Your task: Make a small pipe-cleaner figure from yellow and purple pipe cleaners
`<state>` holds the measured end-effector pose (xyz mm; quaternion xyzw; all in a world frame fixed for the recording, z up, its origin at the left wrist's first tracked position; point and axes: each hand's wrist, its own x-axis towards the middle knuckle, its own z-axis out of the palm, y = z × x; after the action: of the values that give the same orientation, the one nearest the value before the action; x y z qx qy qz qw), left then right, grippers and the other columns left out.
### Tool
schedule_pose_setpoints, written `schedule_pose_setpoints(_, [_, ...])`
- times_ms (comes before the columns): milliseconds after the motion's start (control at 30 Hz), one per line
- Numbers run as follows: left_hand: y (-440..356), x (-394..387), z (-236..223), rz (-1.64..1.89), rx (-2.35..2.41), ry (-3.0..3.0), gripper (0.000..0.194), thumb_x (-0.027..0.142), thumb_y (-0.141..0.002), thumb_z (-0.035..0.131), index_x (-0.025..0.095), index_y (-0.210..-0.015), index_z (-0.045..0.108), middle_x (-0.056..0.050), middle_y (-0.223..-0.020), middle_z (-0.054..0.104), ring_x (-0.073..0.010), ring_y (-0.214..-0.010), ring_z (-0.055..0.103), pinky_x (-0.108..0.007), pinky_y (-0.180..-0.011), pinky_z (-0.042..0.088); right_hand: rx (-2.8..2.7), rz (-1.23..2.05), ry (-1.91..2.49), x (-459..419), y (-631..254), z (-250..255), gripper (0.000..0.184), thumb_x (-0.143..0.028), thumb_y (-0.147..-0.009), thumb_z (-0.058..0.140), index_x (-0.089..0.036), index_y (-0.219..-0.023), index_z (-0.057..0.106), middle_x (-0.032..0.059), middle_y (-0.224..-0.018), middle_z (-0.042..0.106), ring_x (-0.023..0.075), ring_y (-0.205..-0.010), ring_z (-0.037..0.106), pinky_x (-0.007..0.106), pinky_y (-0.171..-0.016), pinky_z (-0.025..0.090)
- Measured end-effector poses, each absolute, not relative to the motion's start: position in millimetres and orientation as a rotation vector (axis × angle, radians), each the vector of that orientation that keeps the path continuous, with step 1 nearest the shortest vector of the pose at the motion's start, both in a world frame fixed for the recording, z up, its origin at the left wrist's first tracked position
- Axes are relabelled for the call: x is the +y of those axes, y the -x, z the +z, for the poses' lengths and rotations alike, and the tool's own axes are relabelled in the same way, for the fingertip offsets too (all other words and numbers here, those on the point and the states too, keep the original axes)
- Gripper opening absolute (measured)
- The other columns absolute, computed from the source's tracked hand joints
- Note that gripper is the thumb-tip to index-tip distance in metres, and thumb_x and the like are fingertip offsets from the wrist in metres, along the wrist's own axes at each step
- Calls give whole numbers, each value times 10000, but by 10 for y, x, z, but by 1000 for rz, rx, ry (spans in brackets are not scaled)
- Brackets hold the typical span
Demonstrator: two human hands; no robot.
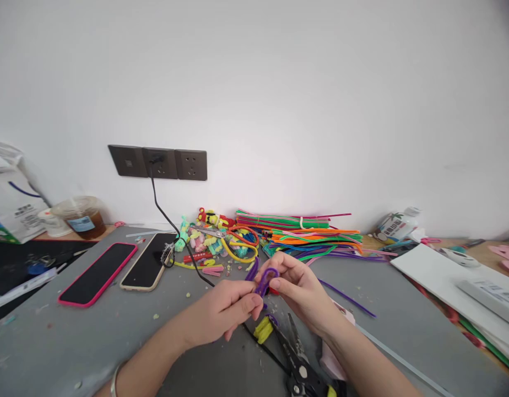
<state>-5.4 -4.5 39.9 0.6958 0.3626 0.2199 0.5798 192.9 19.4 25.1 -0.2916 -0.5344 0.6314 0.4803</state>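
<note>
Between my two hands is a purple pipe cleaner [269, 274], bent into a narrow loop. My left hand [233, 304] pinches its lower end between thumb and fingers. The thumb and fingers of my right hand [298, 288] close on the loop's right side. Below the hands lie pliers [298, 366] with black handles and parted jaws, touching or close to a small yellow piece [263, 330]. A loose purple pipe cleaner [349, 299] stretches out to the right of my right hand. Part of a red thing shows behind my right fingertips.
Bundles of coloured pipe cleaners [316, 238] lie along the wall. Left of them are yellow-and-orange-handled scissors [242, 248] among fuzzy scraps. Two phones [98, 274] rest on the left, near a black cable [155, 193] from the socket. A drink cup [81, 218] and white boxes [492, 300] flank the mat.
</note>
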Motion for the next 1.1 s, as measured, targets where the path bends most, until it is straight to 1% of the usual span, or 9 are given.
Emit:
schedule_pose_setpoints(67, [70, -41, 407, 484, 807, -1606, 516, 652, -932, 375, 176, -771, 493, 95, -520, 369, -41, -363, 345, -169, -384, 251, -1250, 1596, 667, 198, -1942, 264, 312, -371, -687, 855, -201, -758, 604, 20, -757, 673, 137, -659, 572, 230, -589, 428])
schedule_pose_setpoints(200, [99, -28, 401, 401, 748, -1540, 516, 656, -911, 428, 169, -764, 512, 85, -540, 397, -34, -368, 365, -159, -385, 270, -1310, 1653, 595, 207, -1991, 268, 366, -429, -625, 886, -213, -852, 697, 13, -781, 645, 148, -713, 575, 249, -651, 447])
schedule_pose_setpoints(300, [103, -28, 398, 352, 710, -1513, 521, 664, -895, 456, 167, -753, 520, 76, -555, 417, -33, -372, 383, -155, -380, 289, -1364, 1681, 533, 212, -2029, 245, 291, -404, -637, 885, -217, -812, 746, 16, -792, 627, 140, -714, 566, 245, -641, 430])
schedule_pose_setpoints(433, [93, -34, 418, 330, 687, -1543, 534, 676, -890, 451, 168, -742, 517, 71, -571, 414, -30, -374, 390, -147, -364, 298, -1373, 1711, 463, 206, -2040, 233, 181, -341, -680, 873, -234, -781, 768, 3, -765, 613, 121, -700, 552, 232, -640, 400])
schedule_pose_setpoints(667, [92, -35, 446, 284, 692, -1602, 573, 707, -878, 431, 161, -738, 536, 57, -590, 431, -32, -387, 415, -141, -361, 319, -1324, 1718, 457, 183, -1991, 272, 164, -334, -664, 883, -231, -712, 766, -8, -679, 601, 115, -627, 525, 234, -597, 381])
schedule_pose_setpoints(833, [89, -27, 434, 283, 673, -1616, 563, 697, -889, 417, 165, -743, 527, 57, -590, 434, -31, -383, 417, -137, -361, 317, -1307, 1685, 427, 192, -1971, 240, 162, -321, -650, 893, -224, -694, 771, -8, -648, 617, 105, -591, 525, 216, -551, 377])
schedule_pose_setpoints(967, [94, -31, 417, 294, 683, -1617, 539, 671, -902, 421, 168, -742, 527, 62, -584, 425, -35, -382, 415, -145, -367, 311, -1314, 1670, 423, 203, -1979, 216, 143, -308, -670, 882, -226, -700, 769, -11, -659, 628, 97, -598, 540, 207, -560, 393])
schedule_pose_setpoints(1033, [98, -33, 413, 313, 708, -1615, 516, 649, -912, 424, 171, -747, 529, 66, -575, 424, -42, -381, 410, -156, -370, 296, -1358, 1651, 452, 225, -2014, 232, 173, -327, -658, 888, -218, -707, 763, -7, -682, 640, 103, -621, 555, 216, -587, 420])
schedule_pose_setpoints(1100, [102, -28, 411, 381, 761, -1630, 482, 610, -936, 411, 177, -753, 519, 81, -521, 398, -49, -368, 374, -168, -388, 278, -1416, 1588, 533, 269, -2072, 272, 230, -371, -646, 888, -215, -760, 765, 10, -743, 676, 125, -668, 590, 240, -634, 463])
